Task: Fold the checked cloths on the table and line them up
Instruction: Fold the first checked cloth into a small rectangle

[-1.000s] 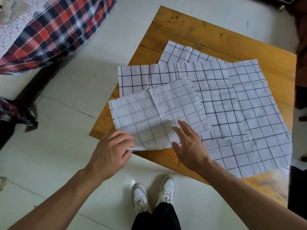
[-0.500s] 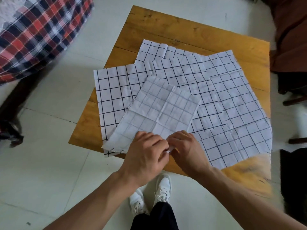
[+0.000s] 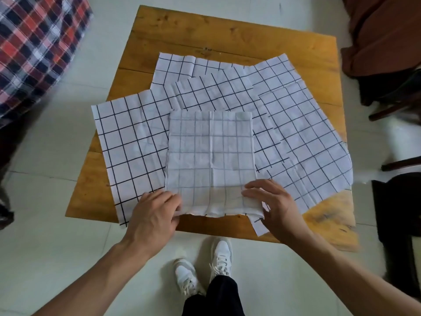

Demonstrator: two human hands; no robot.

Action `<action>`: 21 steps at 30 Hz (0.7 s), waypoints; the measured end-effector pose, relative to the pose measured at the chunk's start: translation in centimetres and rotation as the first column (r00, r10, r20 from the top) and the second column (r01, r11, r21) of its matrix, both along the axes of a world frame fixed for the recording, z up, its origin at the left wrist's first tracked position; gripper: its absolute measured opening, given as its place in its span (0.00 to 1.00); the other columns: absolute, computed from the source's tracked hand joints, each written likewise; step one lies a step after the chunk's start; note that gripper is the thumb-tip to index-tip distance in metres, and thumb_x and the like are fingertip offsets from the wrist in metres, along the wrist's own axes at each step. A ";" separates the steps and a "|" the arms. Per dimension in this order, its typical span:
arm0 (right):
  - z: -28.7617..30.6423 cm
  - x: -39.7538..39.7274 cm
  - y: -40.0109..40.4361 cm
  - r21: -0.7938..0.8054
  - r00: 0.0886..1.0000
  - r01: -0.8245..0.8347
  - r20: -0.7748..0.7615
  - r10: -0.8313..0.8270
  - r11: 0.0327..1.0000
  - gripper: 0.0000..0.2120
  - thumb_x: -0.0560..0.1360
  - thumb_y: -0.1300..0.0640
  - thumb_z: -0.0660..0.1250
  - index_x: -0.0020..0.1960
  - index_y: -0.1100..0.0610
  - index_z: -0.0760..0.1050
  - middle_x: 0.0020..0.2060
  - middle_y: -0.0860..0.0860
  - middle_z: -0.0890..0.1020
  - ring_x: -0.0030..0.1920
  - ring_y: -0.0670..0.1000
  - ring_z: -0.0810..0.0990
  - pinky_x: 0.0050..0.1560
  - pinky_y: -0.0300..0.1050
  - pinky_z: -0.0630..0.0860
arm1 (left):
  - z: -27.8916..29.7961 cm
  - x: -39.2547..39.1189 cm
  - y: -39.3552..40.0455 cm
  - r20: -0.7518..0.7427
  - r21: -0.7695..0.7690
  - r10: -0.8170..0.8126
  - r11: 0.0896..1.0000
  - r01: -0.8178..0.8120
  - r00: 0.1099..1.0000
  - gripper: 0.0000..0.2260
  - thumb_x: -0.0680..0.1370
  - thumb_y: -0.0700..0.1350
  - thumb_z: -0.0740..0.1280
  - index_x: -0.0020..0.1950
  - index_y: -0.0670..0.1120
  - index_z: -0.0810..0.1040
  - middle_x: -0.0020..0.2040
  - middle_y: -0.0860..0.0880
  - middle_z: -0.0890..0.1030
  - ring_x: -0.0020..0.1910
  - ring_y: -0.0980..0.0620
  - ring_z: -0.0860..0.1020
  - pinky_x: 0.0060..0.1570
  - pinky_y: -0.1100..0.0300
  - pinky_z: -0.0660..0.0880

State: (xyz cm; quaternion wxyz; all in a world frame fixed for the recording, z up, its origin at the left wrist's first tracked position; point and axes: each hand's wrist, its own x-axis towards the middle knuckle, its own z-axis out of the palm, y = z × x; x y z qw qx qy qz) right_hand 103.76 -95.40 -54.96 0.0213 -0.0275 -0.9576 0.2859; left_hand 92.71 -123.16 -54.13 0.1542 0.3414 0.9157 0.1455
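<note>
Both grips sit on the near edge of the half-folded cloth (image 3: 210, 160). Our left hand (image 3: 152, 215) pinches the near-left corner, fingers curled over the hem. Our right hand (image 3: 275, 204) holds the near-right corner, fingers (image 3: 252, 190) on top, thumb seemingly tucked under. The cloth shows its paler back and lies at 6 o'clock on the wooden worktop (image 3: 227, 28), on top of the unfolded checked cloths (image 3: 296, 124) that fan out from 9 to 3 o'clock, overlapping each other.

We judge the step to be the next fold: near edge carried to the far edge at 12 o'clock.

To do it well:
- lift both corners level, so the hem stays straight
- pinch only this cloth's layers; the corner of a cloth below pokes out just under our right hand and could come along
- match corners at the far edge before pressing
- flatten the centre crease and wrinkles, then crease the fold

Most of the task looks to be left: the other cloths lie flat, none lined up yet.
</note>
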 end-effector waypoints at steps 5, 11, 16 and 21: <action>-2.0 0.0 0.5 0.104 0.998 0.020 0.060 -0.027 0.994 0.25 0.71 0.69 0.72 0.67 0.57 0.75 0.65 0.54 0.77 0.66 0.56 0.74 0.60 0.58 0.75 | -0.3 -0.2 -0.1 0.003 0.084 -0.002 0.996 0.002 1.000 0.19 0.62 0.35 0.76 0.42 0.51 0.72 0.37 0.56 0.75 0.38 0.55 0.72 0.40 0.58 0.71; -3.0 -1.7 0.6 0.165 0.998 0.001 0.063 -0.012 0.986 0.28 0.70 0.75 0.59 0.68 0.58 0.75 0.70 0.55 0.74 0.72 0.57 0.69 0.69 0.54 0.68 | -0.5 -0.5 -0.7 0.045 0.219 0.017 0.975 -0.027 0.999 0.16 0.63 0.34 0.78 0.43 0.48 0.77 0.39 0.54 0.80 0.40 0.55 0.75 0.42 0.68 0.68; -3.0 -3.1 0.7 0.102 0.995 0.023 0.091 -0.033 0.994 0.16 0.74 0.62 0.65 0.59 0.57 0.81 0.64 0.55 0.78 0.64 0.59 0.76 0.60 0.58 0.76 | -1.5 -0.7 -1.6 0.053 0.308 -0.036 0.951 0.018 0.998 0.11 0.69 0.39 0.77 0.45 0.49 0.78 0.43 0.55 0.80 0.45 0.53 0.77 0.44 0.54 0.77; -2.7 -3.2 1.1 0.087 0.996 -0.016 0.087 0.009 0.996 0.19 0.75 0.52 0.59 0.59 0.57 0.81 0.62 0.54 0.81 0.64 0.57 0.77 0.60 0.56 0.77 | -1.9 -1.2 -1.8 -0.041 0.305 -0.109 0.945 0.116 0.993 0.11 0.68 0.44 0.76 0.46 0.47 0.79 0.48 0.53 0.81 0.51 0.52 0.77 0.51 0.56 0.74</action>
